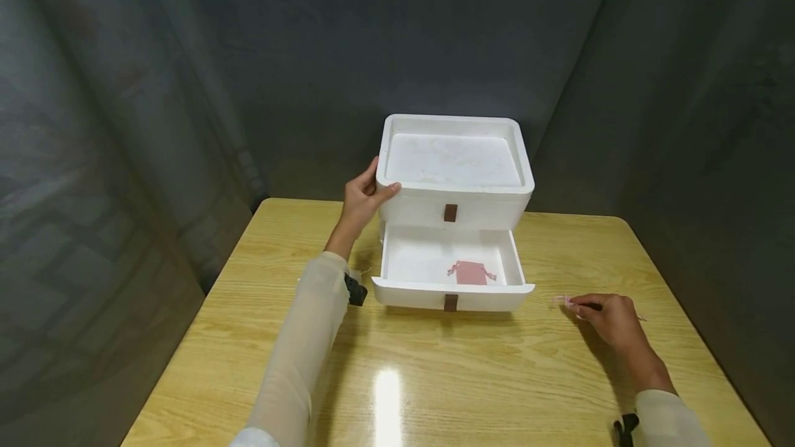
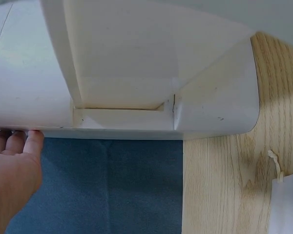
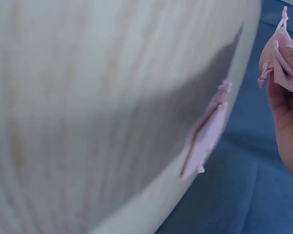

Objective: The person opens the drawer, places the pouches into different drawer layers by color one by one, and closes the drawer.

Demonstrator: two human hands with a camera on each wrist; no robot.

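Observation:
A white two-drawer box (image 1: 484, 209) stands at the back middle of the wooden table (image 1: 435, 378). My left hand (image 1: 360, 202) grips its upper left corner, thumb on the front rim; in the left wrist view its fingers (image 2: 14, 146) lie against the box's side (image 2: 29, 87). The lower drawer (image 1: 410, 295) is pulled out, with a pink pouch (image 1: 468, 272) lying inside. My right hand (image 1: 611, 319) rests on the table to the right of the drawer and pinches a small pink pouch (image 3: 281, 66). Another pale pink pouch (image 3: 205, 136) lies flat on the table beside it.
Dark grey cloth walls close in the table at the back and both sides. A small white piece with a string (image 2: 283, 195) lies on the table left of the box. The table's near half shows a bright glare spot (image 1: 386, 399).

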